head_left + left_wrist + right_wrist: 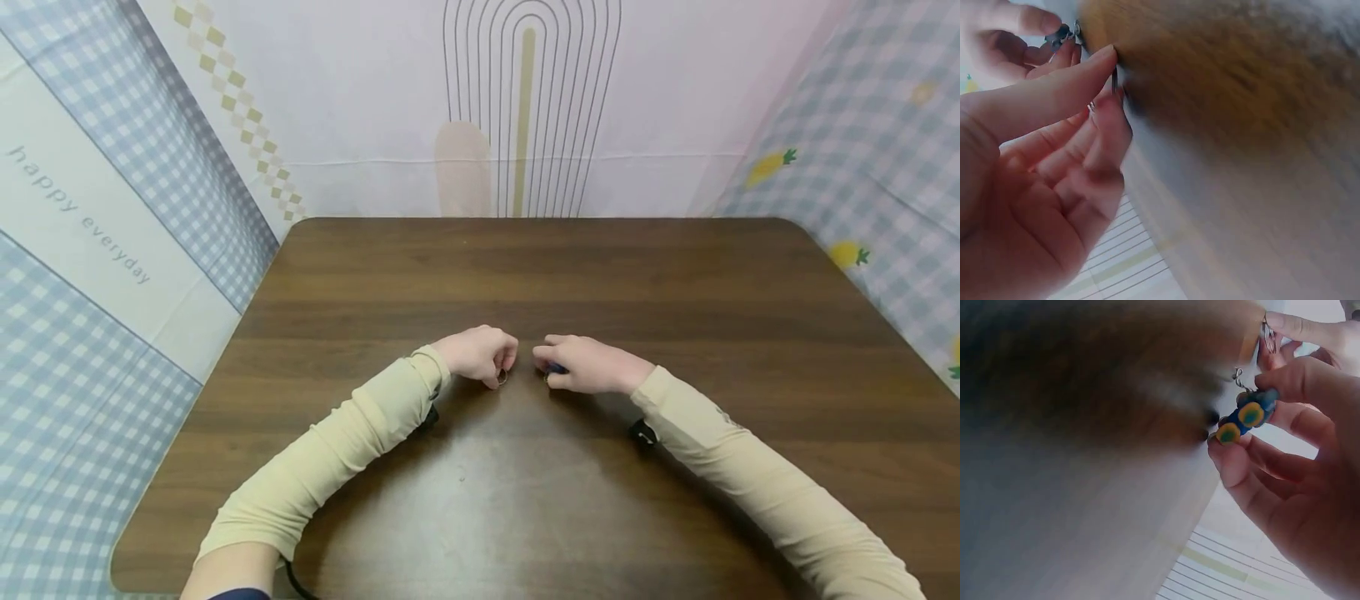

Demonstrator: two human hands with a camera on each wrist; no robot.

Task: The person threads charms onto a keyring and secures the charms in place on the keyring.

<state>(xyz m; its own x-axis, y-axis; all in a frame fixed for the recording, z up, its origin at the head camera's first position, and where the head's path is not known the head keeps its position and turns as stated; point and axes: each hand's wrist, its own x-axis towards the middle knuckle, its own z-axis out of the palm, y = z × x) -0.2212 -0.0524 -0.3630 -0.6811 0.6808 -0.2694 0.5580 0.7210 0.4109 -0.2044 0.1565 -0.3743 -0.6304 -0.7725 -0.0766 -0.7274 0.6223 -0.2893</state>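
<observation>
Over the middle of the table, my left hand [483, 352] pinches a metal key ring [1270, 339] between thumb and fingers. The ring hangs edge-on at the fingertips in the left wrist view. Just to its right, my right hand [590, 364] holds a small blue charm [1242, 419] with round yellow-and-green discs along its side, gripped at both ends by thumb and fingers. A short silver chain [1239, 380] sticks out from the charm's top, its end free of the ring. A narrow gap separates the two hands.
The brown wooden table [465, 267] spreads under both forearms. Black wrist devices [643, 432] sit beneath the cream sleeves, and a black cable [298, 582] runs by the left elbow. Patterned cloths [360, 100] hang behind and beside the table.
</observation>
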